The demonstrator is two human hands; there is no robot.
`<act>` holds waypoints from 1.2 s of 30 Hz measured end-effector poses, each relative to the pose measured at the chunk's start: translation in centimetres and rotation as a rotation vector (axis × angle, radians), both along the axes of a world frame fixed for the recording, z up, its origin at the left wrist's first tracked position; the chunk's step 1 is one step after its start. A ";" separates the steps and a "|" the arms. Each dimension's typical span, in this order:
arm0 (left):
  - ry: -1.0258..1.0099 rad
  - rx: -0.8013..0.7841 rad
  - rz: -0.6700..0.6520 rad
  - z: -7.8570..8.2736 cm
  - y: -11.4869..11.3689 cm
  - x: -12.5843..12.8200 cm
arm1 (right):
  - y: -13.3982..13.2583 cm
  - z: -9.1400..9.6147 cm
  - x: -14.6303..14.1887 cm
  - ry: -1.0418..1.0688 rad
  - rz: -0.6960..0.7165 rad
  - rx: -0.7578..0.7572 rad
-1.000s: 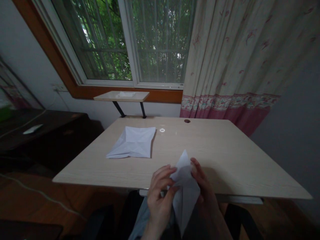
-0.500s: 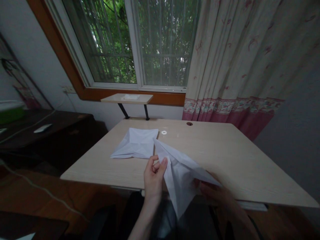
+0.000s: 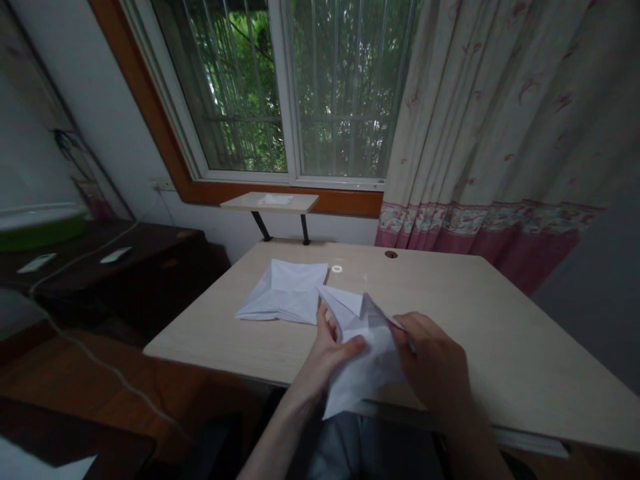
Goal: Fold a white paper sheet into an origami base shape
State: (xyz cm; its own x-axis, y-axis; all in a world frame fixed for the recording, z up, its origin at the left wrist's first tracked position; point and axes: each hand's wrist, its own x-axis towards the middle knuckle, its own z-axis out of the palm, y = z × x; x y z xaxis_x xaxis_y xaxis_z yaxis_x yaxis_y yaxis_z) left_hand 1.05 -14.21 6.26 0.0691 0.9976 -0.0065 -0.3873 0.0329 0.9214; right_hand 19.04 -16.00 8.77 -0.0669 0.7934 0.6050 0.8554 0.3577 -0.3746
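A folded sheet of white paper (image 3: 367, 360) is held up between both hands over the near edge of the desk. My left hand (image 3: 333, 350) grips its left side, the thumb pressed on the front face and the fingers behind. On the right side, my right hand (image 3: 433, 353) pinches the paper's edge, knuckles facing up, its fingertips partly hidden. Sharp folds and a raised flap show at the paper's top. Just left of it, a stack of creased white paper (image 3: 287, 290) lies on the desk.
The pale wooden desk (image 3: 500, 333) has a small raised shelf (image 3: 295, 203) at its back left with white paper on it. A round cable hole (image 3: 391, 255) sits near the back edge. Left stands a dark cabinet (image 3: 165, 260) with a green basin (image 3: 45, 230); a cable (image 3: 100, 353) hangs down.
My right hand has risen from under the paper to its right edge, and the paper's right side has folded inward. My left thumb lies farther across it. The view has shifted slightly left.
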 end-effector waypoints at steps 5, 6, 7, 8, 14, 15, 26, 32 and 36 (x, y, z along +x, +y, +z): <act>0.393 0.108 0.224 0.2 2.7 -3.9 | 3.7 2.4 -1.6 0.244 0.206 -0.046; 0.532 0.118 0.251 0.1 3.9 -5.4 | 5.3 2.4 -1.9 0.327 0.202 -0.084; 0.700 0.128 0.288 0.0 5.3 -7.1 | 7.1 2.2 -2.3 0.412 0.213 -0.123; 0.868 0.142 0.321 0.0 6.8 -8.8 | 9.0 1.8 -2.9 0.483 0.248 -0.184; 1.194 0.101 0.357 0.3 15.2 -17.2 | 17.6 -2.7 -9.5 0.492 0.251 -0.418; 1.261 0.080 0.327 0.0 15.9 -18.0 | 18.0 -3.5 -10.4 0.472 0.233 -0.417; 1.812 0.004 0.314 -6.6 15.0 -18.5 | 16.8 -10.5 -13.9 -0.295 0.435 -0.462; 1.934 -0.055 0.344 -7.1 16.4 -20.1 | 18.1 -9.1 -14.9 -0.358 0.452 -0.480; 1.966 -0.052 0.363 -6.6 16.7 -20.1 | 19.1 -8.9 -15.3 -0.310 0.491 -0.482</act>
